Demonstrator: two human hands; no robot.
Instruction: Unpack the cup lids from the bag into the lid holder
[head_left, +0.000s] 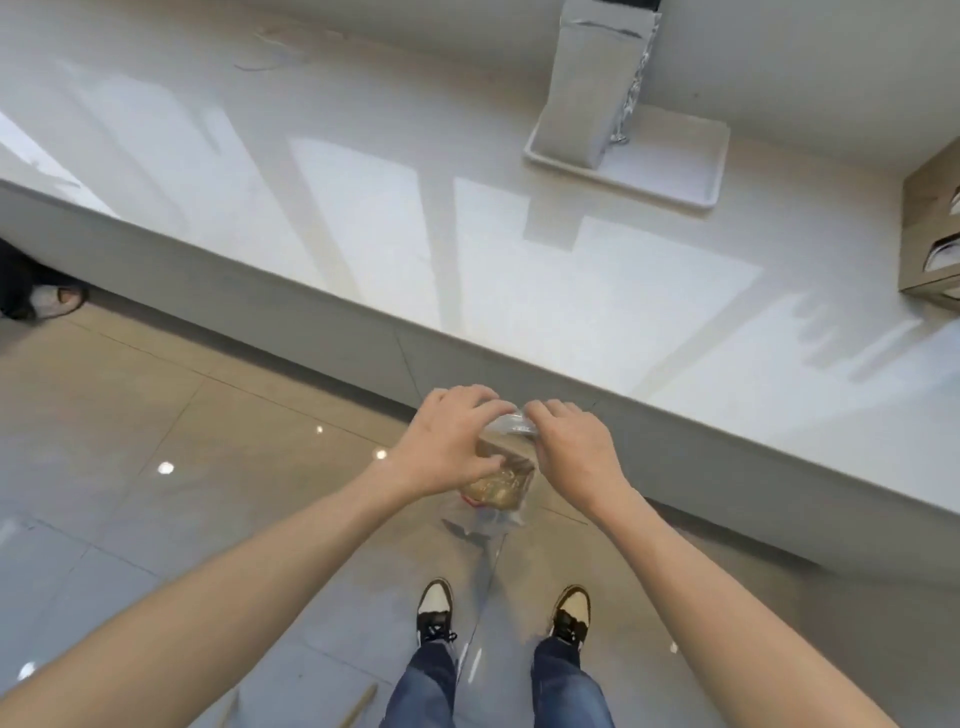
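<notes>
A clear plastic bag (496, 512) hangs in front of me above the floor, just short of the counter's edge. Inside it sits a stack of see-through cup lids (500, 483), which look brownish against the tiles. My left hand (448, 447) grips the bag's top from the left, thumb against the stack. My right hand (569, 447) pinches the crumpled bag mouth (511, 423) from the right. The wooden lid holder (922, 234) stands at the counter's far right edge, partly cut off, with white lids in its slots.
The white counter (415, 234) runs diagonally ahead of me. A white tray (670, 176) at the back holds a tall white paper bag (592, 88). My two shoes (436, 608) stand on the tiled floor. Another person's foot (47, 301) shows at the left.
</notes>
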